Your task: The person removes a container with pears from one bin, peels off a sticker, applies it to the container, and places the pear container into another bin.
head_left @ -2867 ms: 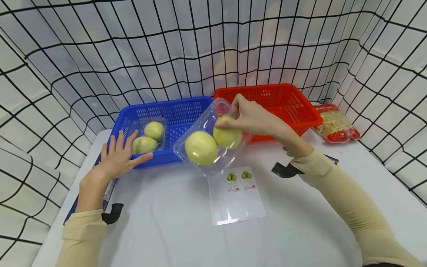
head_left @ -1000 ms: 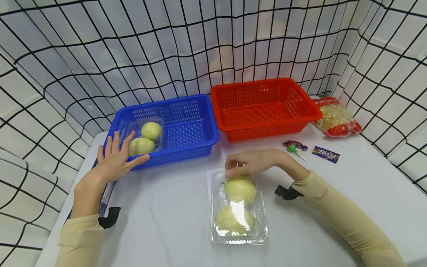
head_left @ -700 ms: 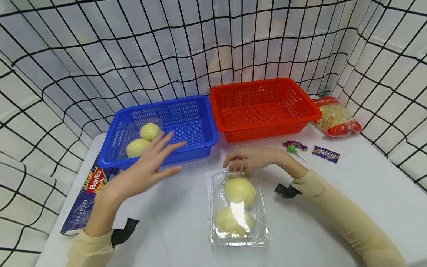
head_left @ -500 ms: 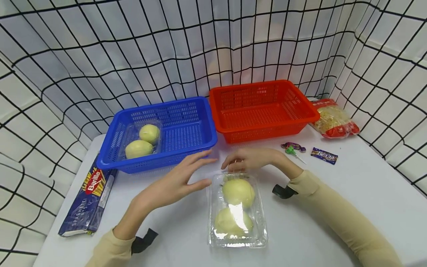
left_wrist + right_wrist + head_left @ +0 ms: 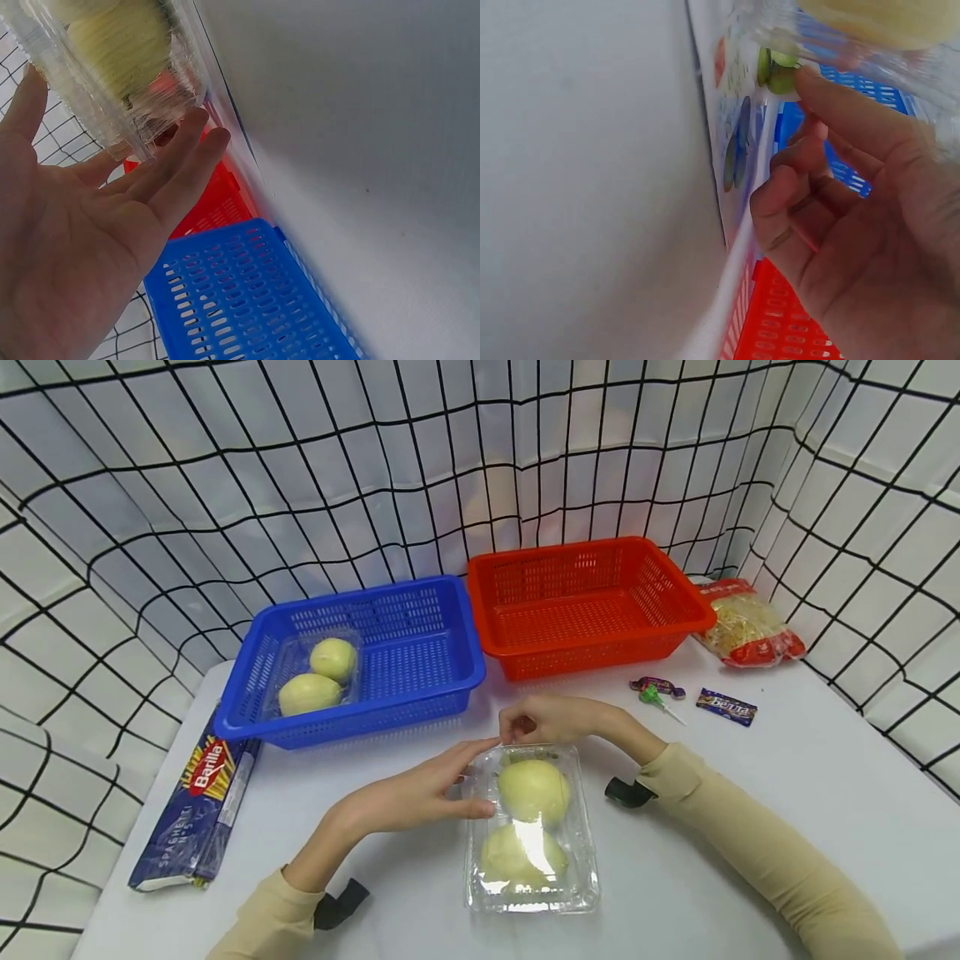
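- Left hand at the left side of the clear box, fingers nearly straight, thumb over the lid!
- Right hand works the far edge, fingers curled; whether they pinch anything, one cannot tell.
- The clear box, two yellow fruits inside, lies flat on the counter.
- Behind, the blue basket holds another fruit pack; the red basket stands right beside it.
- Spaghetti far left, a candy bar over right!
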### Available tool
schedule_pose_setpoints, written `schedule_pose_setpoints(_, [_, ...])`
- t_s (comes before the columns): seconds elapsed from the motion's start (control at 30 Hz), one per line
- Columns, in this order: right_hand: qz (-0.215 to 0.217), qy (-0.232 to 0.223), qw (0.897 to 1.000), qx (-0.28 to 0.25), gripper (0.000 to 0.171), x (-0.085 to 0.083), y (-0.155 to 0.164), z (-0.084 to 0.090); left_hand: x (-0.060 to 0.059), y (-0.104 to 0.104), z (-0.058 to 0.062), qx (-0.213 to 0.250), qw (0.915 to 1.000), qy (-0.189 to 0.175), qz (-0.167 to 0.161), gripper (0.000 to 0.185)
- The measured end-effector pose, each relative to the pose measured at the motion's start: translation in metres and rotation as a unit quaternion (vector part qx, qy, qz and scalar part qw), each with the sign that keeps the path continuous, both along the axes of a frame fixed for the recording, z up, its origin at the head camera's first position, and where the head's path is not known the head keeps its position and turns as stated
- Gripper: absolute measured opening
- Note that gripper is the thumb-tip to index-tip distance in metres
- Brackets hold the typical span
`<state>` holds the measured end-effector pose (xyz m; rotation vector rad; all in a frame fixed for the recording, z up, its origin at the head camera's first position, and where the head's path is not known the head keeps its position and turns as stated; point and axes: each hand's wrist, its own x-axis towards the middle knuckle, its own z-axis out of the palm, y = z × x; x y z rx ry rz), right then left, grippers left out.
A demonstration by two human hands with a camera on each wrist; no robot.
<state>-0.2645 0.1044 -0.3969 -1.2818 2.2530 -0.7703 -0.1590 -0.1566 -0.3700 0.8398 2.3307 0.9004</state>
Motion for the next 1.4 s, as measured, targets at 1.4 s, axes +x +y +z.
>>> schedule_pose_setpoints(1.4, [0.031,0.009,0.997,0.068,0.003,0.063,0.012,0.090,0.002,0.001,0.006,-0.003,0.9989,-0.045,-0.005,0.092])
